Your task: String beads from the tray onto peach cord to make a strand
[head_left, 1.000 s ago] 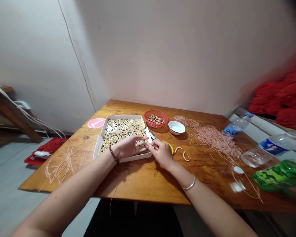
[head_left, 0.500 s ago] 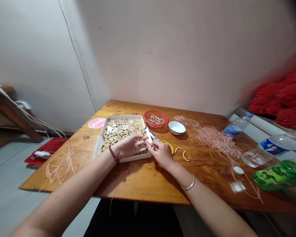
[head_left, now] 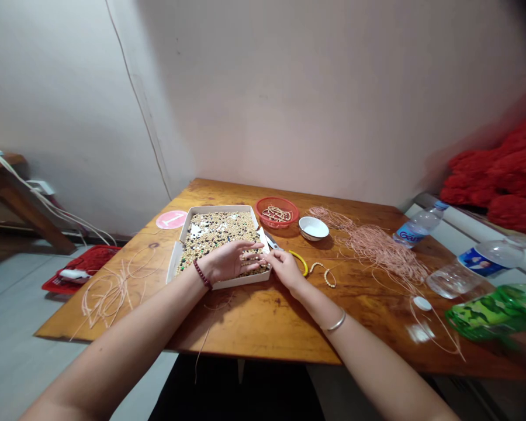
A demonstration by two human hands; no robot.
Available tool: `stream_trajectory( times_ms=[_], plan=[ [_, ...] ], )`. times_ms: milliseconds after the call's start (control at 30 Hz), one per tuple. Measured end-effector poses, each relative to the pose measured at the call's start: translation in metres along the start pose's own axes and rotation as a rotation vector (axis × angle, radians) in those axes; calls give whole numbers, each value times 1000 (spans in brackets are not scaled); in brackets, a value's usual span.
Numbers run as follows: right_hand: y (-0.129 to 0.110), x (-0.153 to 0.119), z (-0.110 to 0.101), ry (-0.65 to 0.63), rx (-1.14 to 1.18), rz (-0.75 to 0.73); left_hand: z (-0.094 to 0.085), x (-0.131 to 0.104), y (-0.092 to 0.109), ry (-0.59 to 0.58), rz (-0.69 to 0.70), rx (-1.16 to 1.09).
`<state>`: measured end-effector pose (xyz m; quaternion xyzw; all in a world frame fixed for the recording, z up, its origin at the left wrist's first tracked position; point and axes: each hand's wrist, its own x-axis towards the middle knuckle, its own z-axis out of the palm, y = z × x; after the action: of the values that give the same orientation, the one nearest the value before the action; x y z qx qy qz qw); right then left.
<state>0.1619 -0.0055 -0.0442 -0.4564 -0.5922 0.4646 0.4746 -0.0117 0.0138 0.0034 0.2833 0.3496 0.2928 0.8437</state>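
Fingers of left hand (head_left: 230, 261) spread open, palm up, over beads (head_left: 221, 227).

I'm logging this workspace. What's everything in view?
Table: 1, brown, centre
Box: 1, white, table left
Beads: uncountable, mostly cream, in box
Baskets: 2, red, table back, left floor
Bead strings: several, cream, in basket
Bowl: 1, white, right of basket
Loose strand: 1, cream, before bowl
Scissors, apparently: 1, yellow, right of box
Cords: uncounted, pink, table left and right
Bottles: 3, two clear, one green, table right
Disc: 1, white, by bottles
Sign: 1, pink, left of box
Pile: 1, red, right
Side table: 1, brown, left
Cables: several, white, left
Bracelets: 2, dark red and silver, wrists
Left hand: 1, bare, over box
Right hand: 1, bare, at left fingers
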Motion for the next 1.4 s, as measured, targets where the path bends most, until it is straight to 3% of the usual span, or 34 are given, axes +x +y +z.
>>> stream_trajectory(
  times_ms=[100, 233, 400, 600, 1100, 1400],
  plan=[
    [-9, -2, -5, -100, 320, 208, -1, -1, 0, -15, -12, -40],
    [-12, -1, -9, -196, 464, 268, -2, -1, 1, -6, -18, -67],
    [3, 5, -4, -40, 156, 90, -2, 0, 1, -9, -24, -64],
    [4, 0, -3, -99, -172, -128, -3, 1, 1, 4, -2, -49],
    [-10, -17, -4, -38, -694, -246, 1, -1, 2, 40, 28, -34],
    [-10, -17, -3, -20, -774, -221, 0, -2, 2, 36, 25, -24]
  ],
)
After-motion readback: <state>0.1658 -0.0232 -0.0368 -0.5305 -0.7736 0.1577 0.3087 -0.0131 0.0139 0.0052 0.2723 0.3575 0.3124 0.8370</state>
